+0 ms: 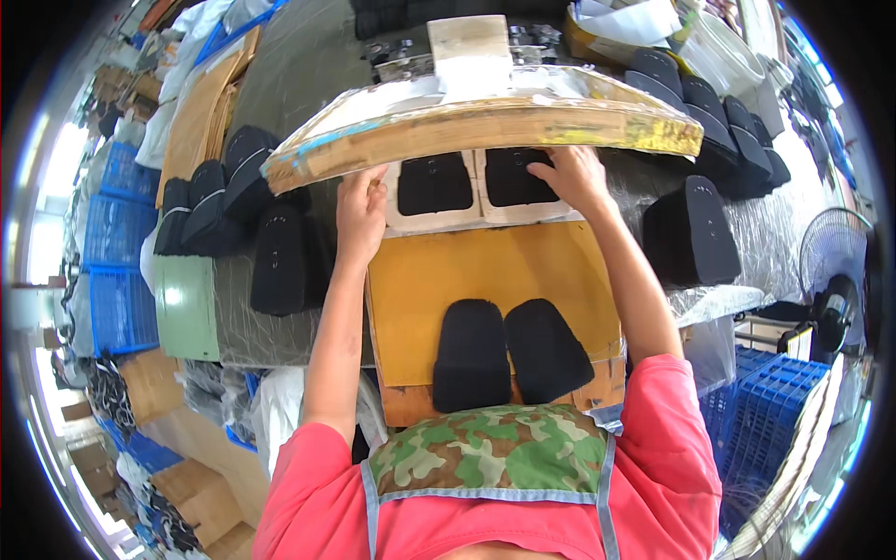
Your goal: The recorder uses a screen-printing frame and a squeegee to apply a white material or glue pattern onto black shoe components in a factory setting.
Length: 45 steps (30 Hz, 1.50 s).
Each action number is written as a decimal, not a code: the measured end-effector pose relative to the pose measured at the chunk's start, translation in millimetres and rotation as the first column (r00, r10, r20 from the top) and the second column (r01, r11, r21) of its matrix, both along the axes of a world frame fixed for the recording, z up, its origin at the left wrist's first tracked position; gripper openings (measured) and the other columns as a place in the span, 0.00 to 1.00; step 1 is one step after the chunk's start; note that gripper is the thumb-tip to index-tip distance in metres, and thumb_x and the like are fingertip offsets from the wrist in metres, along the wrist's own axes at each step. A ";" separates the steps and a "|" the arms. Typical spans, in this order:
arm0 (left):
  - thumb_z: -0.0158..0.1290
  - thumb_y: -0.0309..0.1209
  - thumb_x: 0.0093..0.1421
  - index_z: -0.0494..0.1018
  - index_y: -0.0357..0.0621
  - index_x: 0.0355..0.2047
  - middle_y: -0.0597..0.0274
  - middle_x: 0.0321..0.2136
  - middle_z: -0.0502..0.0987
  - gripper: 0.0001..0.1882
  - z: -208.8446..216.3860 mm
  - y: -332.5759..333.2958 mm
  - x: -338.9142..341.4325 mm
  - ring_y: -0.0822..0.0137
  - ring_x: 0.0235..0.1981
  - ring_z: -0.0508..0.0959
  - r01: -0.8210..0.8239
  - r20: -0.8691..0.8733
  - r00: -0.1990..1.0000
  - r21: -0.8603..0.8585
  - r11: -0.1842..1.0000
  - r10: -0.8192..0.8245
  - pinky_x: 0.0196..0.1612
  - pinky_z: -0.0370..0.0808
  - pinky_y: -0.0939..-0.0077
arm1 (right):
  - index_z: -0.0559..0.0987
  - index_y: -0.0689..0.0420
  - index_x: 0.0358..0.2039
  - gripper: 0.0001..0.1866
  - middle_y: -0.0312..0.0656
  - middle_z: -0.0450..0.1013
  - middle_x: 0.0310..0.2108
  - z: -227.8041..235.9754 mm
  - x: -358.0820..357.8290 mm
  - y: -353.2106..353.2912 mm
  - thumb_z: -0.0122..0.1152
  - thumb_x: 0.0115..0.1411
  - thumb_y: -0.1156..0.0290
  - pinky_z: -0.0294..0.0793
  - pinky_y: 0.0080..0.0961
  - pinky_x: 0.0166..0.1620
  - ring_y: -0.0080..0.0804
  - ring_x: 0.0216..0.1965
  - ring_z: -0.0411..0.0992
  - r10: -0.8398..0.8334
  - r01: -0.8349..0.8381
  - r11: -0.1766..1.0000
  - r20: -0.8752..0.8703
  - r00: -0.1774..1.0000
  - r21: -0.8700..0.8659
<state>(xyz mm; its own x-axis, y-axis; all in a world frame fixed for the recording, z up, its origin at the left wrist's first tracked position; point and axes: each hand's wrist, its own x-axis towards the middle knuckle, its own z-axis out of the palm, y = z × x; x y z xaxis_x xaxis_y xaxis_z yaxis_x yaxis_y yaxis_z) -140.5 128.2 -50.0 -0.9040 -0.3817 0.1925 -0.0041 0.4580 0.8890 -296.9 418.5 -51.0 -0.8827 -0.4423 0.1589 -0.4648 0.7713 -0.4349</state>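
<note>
A wooden screen frame is tilted up over a white jig with two recesses. A black rounded fabric piece lies in each, the left piece and the right piece, their far ends hidden by the frame. My left hand is closed, fingers curled at the jig's left edge, just below the frame; what they grip is hidden. My right hand rests at the right piece with thumb stretched over it and fingers apart, the tips partly under the frame. Two loose black pieces lie nearer me on a yellow board.
Stacks of black pieces stand left and right, with bundled stacks farther left. Metal hinge clamps hold the frame's far side. Blue crates and a fan stand to the right, beside the plastic-covered table.
</note>
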 end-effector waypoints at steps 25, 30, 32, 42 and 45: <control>0.50 0.23 0.64 0.70 0.38 0.41 0.59 0.38 0.73 0.06 4.7 3.6 4.4 0.68 0.41 0.73 -0.103 -0.110 0.991 -0.207 0.973 0.081 0.46 0.69 0.77 | 0.79 0.53 0.49 0.19 0.37 0.78 0.39 59.0 57.4 269.1 0.56 0.57 0.81 0.73 0.23 0.46 0.25 0.39 0.74 -0.319 0.361 0.800 0.170 0.933 -0.479; 0.48 0.23 0.65 0.69 0.37 0.45 0.64 0.42 0.70 0.08 57.9 -1.2 105.3 0.73 0.45 0.69 -0.178 -0.219 0.957 0.065 0.982 0.188 0.53 0.63 0.80 | 0.79 0.51 0.49 0.19 0.43 0.79 0.43 53.2 48.3 253.9 0.54 0.58 0.77 0.71 0.26 0.50 0.35 0.44 0.77 -0.415 0.409 0.879 0.029 0.909 -0.247; 0.47 0.23 0.65 0.69 0.36 0.44 0.63 0.43 0.71 0.08 83.0 -17.1 146.6 0.73 0.47 0.69 -0.286 -0.269 0.920 0.040 0.957 0.286 0.53 0.63 0.80 | 0.79 0.51 0.50 0.17 0.43 0.78 0.45 58.9 49.2 255.4 0.53 0.60 0.73 0.70 0.25 0.52 0.34 0.46 0.76 -0.408 0.401 0.895 0.009 0.913 -0.192; 0.46 0.16 0.59 0.74 0.39 0.40 0.69 0.38 0.75 0.11 98.4 -110.1 172.1 0.76 0.43 0.72 -0.328 -0.078 0.941 0.027 0.944 0.329 0.49 0.65 0.82 | 0.80 0.57 0.46 0.14 0.42 0.76 0.44 104.3 115.9 183.3 0.61 0.58 0.78 0.70 0.31 0.52 0.36 0.46 0.74 -0.283 0.247 0.959 -0.460 0.841 -0.138; 0.46 0.15 0.59 0.74 0.41 0.40 0.68 0.37 0.75 0.12 78.7 -117.2 169.3 0.77 0.41 0.73 -0.328 0.032 0.943 -0.108 0.939 0.333 0.46 0.67 0.82 | 0.80 0.59 0.43 0.20 0.43 0.76 0.42 100.8 158.7 98.7 0.67 0.47 0.82 0.70 0.31 0.51 0.37 0.43 0.73 -0.007 0.028 0.970 0.085 0.996 -0.243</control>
<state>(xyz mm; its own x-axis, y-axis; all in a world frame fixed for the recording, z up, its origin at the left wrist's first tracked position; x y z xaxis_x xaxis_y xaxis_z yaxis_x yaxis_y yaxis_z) 28.8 11.0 28.7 -0.7397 -0.6414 0.2038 -0.2124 0.5098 0.8336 -138.2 517.1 49.8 -0.9046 -0.3835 0.1861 -0.4065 0.6451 -0.6470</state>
